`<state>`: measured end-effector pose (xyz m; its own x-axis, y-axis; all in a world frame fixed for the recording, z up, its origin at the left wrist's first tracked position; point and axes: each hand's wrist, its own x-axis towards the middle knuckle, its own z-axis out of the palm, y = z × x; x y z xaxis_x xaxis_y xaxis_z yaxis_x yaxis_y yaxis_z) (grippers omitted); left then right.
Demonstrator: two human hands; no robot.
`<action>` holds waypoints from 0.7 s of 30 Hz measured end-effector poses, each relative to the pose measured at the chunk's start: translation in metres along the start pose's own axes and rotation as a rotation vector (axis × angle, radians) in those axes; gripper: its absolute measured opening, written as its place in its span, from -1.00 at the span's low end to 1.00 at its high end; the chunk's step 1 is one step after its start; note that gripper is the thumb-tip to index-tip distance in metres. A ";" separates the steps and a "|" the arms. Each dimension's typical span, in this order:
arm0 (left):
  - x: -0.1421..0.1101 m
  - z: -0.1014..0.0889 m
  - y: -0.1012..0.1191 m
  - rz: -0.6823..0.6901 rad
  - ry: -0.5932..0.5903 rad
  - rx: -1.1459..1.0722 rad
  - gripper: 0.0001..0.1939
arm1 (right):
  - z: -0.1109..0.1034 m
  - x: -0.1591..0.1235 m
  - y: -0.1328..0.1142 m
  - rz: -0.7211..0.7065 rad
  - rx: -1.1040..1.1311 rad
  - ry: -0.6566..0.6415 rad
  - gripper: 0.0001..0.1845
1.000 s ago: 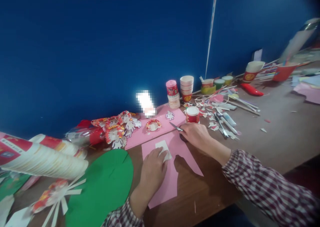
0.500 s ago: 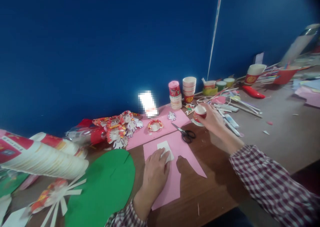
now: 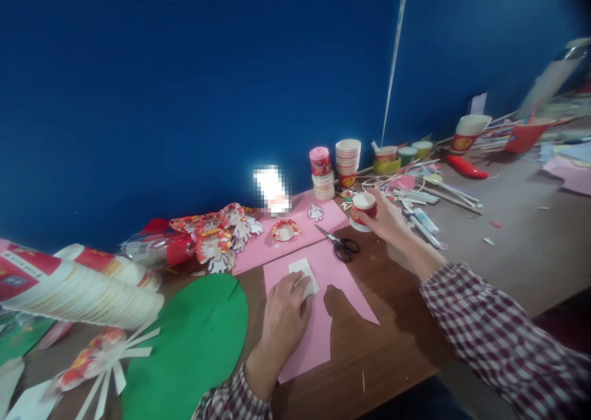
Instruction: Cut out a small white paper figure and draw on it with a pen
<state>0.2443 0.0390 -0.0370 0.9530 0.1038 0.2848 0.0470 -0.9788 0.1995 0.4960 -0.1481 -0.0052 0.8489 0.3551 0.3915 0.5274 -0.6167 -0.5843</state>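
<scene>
My left hand (image 3: 286, 309) lies with its fingers flat over a small white piece of paper (image 3: 305, 274), on top of a pink sheet (image 3: 318, 327) with a cut-out edge. Farther off to the right, my right hand (image 3: 385, 220) is wrapped around the side of a red and white paper cup (image 3: 364, 203), whose pale round end faces up. A wider white rim shows at the cup's foot, on or just above the table. Between the hands lies a pair of black-handled scissors (image 3: 344, 247), blades pointing away to the left.
Paper animal cut-outs (image 3: 217, 241) and a ring-shaped craft piece (image 3: 285, 230) lie near a pink board (image 3: 258, 254). Stacked cups (image 3: 348, 161) stand by the blue wall. A green oval sheet (image 3: 189, 346) and toppled cups (image 3: 92, 297) lie left; pens and tubes (image 3: 425, 223) lie right.
The cup in my right hand has moved slightly left and sits more upright, with more of its red side showing. My left hand stays on the white paper.
</scene>
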 end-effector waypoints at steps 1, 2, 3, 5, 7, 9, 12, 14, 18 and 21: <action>0.000 0.000 0.000 0.005 0.009 -0.008 -0.65 | 0.001 0.000 0.001 -0.003 0.000 -0.002 -0.26; 0.000 0.000 -0.001 0.010 0.021 -0.018 -0.66 | 0.002 0.000 0.002 -0.011 0.003 0.005 -0.21; 0.001 0.000 -0.002 0.015 0.038 -0.027 -0.67 | 0.003 0.000 0.002 -0.020 0.007 0.021 -0.17; 0.001 -0.001 -0.004 0.021 0.079 -0.042 -0.69 | 0.001 0.001 0.002 -0.032 0.014 0.075 -0.13; 0.001 -0.001 -0.006 0.020 0.113 -0.048 -0.71 | -0.003 0.000 -0.003 -0.039 0.004 0.160 -0.21; 0.001 -0.001 -0.007 0.022 0.125 -0.054 -0.72 | -0.008 -0.004 -0.012 -0.071 -0.031 0.254 -0.34; 0.001 0.001 -0.008 0.033 0.119 -0.075 -0.74 | -0.012 -0.015 -0.032 -0.184 -0.081 0.322 -0.48; 0.001 0.002 -0.008 0.038 0.125 -0.098 -0.75 | -0.009 -0.025 -0.044 -0.290 -0.076 0.252 -0.55; 0.001 0.001 -0.006 0.017 0.094 -0.108 -0.75 | 0.011 -0.039 -0.054 -0.532 -0.077 -0.191 -0.66; 0.001 -0.001 -0.006 0.011 0.064 -0.089 -0.74 | 0.023 -0.043 -0.052 -0.594 -0.112 -0.448 -0.69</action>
<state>0.2445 0.0447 -0.0366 0.9321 0.1070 0.3459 0.0073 -0.9607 0.2775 0.4329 -0.1148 -0.0080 0.3680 0.8874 0.2777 0.9147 -0.2918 -0.2797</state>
